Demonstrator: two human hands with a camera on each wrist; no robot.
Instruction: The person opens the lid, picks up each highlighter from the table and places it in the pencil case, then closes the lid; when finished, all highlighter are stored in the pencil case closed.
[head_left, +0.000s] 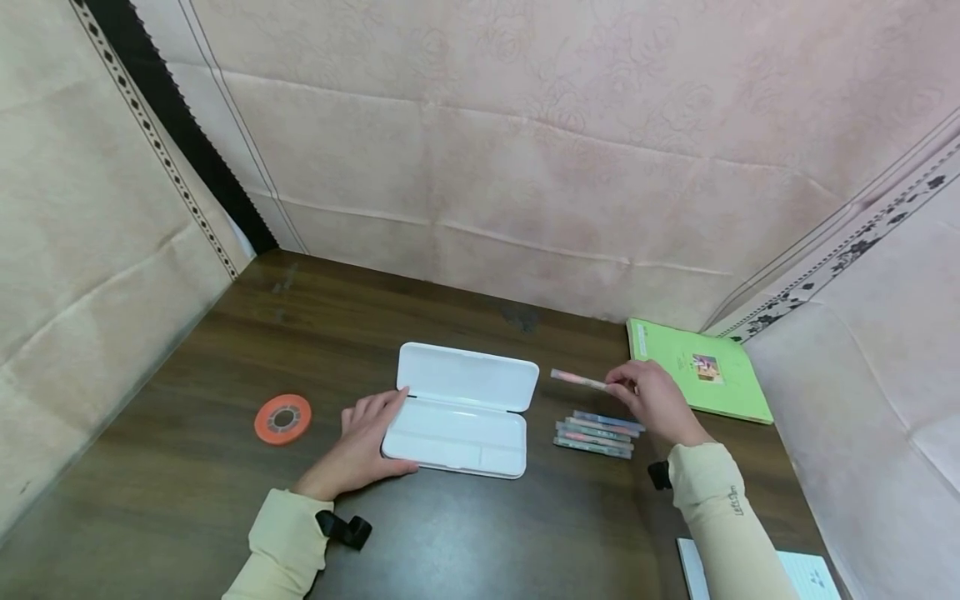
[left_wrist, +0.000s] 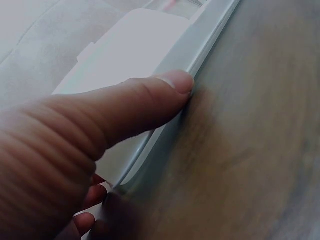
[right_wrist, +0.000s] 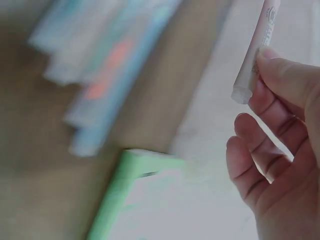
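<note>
A white pencil case lies with its lid raised on the table, its inside bare. My left hand grips the case's left end, the thumb over the front rim and the index finger near the hinge. Between thumb and index finger, my right hand pinches a pink-and-white pen by one end, the pen pointing left toward the lid. Several similar pens lie side by side just below it, right of the case. In the right wrist view, the held pen's end sticks out past the fingers.
An orange ring-shaped roll lies left of my left hand. Behind my right hand is a green book near the table's back right. A pale notebook sits partly under my right forearm. Cloth-covered walls border the table.
</note>
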